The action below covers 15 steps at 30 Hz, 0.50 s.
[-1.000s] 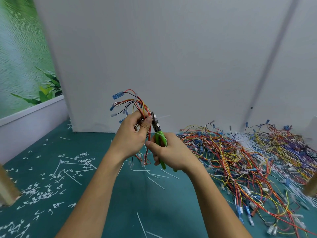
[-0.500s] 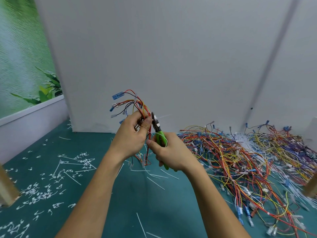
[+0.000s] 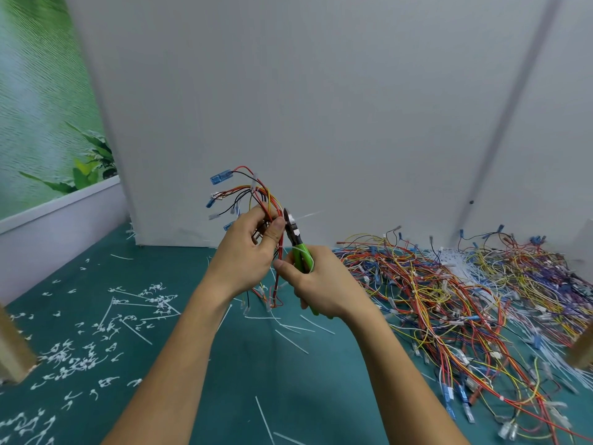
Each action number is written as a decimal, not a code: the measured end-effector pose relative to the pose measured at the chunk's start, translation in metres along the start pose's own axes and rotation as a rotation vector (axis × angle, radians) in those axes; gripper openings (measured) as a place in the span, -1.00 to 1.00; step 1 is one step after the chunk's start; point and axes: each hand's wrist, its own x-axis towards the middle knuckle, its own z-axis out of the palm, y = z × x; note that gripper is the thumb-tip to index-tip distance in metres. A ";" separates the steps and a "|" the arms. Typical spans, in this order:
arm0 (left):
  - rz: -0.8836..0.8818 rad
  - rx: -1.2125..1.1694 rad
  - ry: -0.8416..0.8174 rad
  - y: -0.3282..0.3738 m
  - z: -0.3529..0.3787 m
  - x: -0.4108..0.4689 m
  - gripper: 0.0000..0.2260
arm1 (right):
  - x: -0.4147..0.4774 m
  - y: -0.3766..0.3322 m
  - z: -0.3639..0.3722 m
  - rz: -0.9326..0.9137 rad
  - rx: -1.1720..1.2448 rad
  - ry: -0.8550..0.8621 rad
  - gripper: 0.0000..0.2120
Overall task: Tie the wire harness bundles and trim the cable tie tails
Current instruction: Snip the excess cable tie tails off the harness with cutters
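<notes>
Two bare hands meet above the middle of the green counter (image 3: 224, 374). The left hand (image 3: 244, 261) grips one wire harness bundle (image 3: 256, 200), its fingers (image 3: 256, 216) and thumb curled tight round the red, orange, yellow and black wires. The bundle is held upright in the air, well above the counter. Its upper ends fan out to the left, with at least three blue connectors (image 3: 220, 179) showing, and its lower ends hang below the hand.

The right hand (image 3: 324, 284) is clamped round the green handles of one pair of side cutters (image 3: 300, 248), whose nose points up and touches the bundle just beside the left thumb. One white cable tie tail (image 3: 306, 216) sticks out to the right from the cutter's nose. Whether the blades have closed on it cannot be told.

One large tangled pile of harnesses (image 3: 465, 300) covers the right side of the counter, from the far edge to the near right corner. A patch of white unused cable ties (image 3: 455, 263) lies in the pile near the far edge. Dozens of short white tie offcuts (image 3: 80, 348) are scattered over the left side, too many to count. About ten longer loose ties (image 3: 288, 335) lie near the middle, below the hands.

Two wooden posts stand at the sides, one at the left edge (image 3: 12, 354) and one at the right edge (image 3: 584, 345). One white partition (image 3: 321, 107) rises along the far edge.
</notes>
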 end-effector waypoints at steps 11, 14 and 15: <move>-0.006 0.011 -0.015 0.000 0.000 0.000 -0.88 | 0.000 0.000 -0.001 -0.006 0.014 -0.030 -0.68; 0.005 0.006 -0.008 0.000 -0.001 0.000 -0.89 | 0.000 0.000 -0.002 0.007 0.039 -0.026 -0.67; 0.005 0.006 -0.010 0.001 -0.001 0.000 -0.89 | 0.000 0.001 -0.003 0.009 0.050 -0.028 -0.67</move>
